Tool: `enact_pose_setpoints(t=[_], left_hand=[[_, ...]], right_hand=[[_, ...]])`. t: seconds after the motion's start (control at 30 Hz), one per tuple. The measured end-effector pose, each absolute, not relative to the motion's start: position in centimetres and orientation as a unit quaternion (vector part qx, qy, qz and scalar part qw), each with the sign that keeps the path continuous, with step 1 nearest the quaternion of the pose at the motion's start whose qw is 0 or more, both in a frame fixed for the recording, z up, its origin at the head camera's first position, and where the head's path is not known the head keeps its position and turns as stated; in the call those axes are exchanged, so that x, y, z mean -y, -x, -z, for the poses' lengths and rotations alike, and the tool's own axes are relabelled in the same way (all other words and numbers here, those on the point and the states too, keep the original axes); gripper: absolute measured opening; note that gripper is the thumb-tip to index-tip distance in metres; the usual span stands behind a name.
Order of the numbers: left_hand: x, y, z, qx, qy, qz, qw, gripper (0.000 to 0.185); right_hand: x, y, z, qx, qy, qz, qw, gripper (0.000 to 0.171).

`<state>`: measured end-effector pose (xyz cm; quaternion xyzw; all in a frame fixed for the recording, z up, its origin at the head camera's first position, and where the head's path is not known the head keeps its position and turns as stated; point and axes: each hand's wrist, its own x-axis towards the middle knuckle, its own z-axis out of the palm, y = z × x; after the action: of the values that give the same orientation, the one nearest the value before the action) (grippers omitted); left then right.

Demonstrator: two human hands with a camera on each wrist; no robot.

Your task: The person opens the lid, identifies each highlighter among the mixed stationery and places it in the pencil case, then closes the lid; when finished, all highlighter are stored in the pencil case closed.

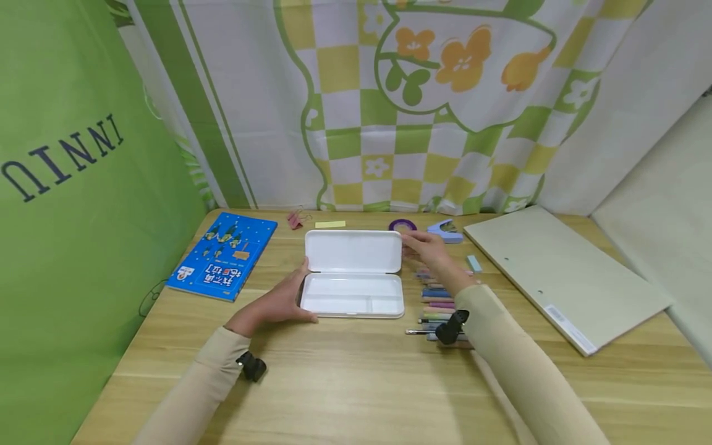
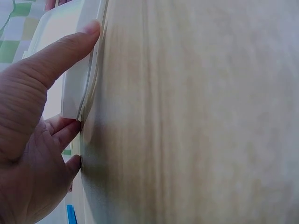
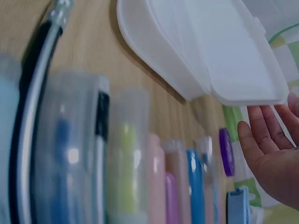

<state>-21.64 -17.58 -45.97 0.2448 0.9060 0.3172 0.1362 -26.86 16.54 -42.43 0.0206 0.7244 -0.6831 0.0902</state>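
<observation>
A white pencil case (image 1: 351, 304) lies open on the table, its lid (image 1: 353, 251) tilted up at the back. The base has a long compartment and smaller ones, with nothing in them. My left hand (image 1: 280, 300) holds the base's left end, thumb on the front edge and fingers around the side. In the left wrist view the thumb (image 2: 60, 53) presses the case's edge. My right hand (image 1: 427, 247) holds the lid's right edge near its upper corner. In the right wrist view, fingers (image 3: 266, 133) reach behind the lid's corner.
Right of the case lie several pens and pencils (image 1: 436, 304) in a row, partly under the right forearm. Around them are a light-blue eraser (image 1: 474, 264), purple tape roll (image 1: 402, 225), lilac tape dispenser (image 1: 445, 231), drawing pad (image 1: 562, 278), blue book (image 1: 222, 256), pink clip (image 1: 295, 220) and yellow strip (image 1: 330, 224).
</observation>
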Motion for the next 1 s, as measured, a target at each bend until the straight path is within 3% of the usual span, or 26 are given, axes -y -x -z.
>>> enact_pose_setpoints(t=[0.2, 0.43, 0.63, 1.0], left_hand=[[17.5, 21.8, 46.3, -0.906, -0.248, -0.318, 0.133, 0.131], [17.7, 21.8, 46.4, -0.904, -0.256, -0.321, 0.118, 0.130], [17.7, 21.7, 46.2, -0.906, -0.243, -0.319, 0.132, 0.130], [17.6, 21.7, 46.1, -0.908, -0.236, -0.317, 0.139, 0.132]], right_hand=[[-20.2, 25.6, 41.0, -0.767, 0.044, 0.635, 0.086, 0.044], [-23.9, 24.4, 40.9, -0.823, 0.056, 0.554, 0.114, 0.045], [-25.5, 24.6, 43.0, -0.875, 0.085, 0.461, 0.118, 0.032], [-25.4, 25.8, 44.6, -0.906, 0.170, 0.383, 0.059, 0.016]])
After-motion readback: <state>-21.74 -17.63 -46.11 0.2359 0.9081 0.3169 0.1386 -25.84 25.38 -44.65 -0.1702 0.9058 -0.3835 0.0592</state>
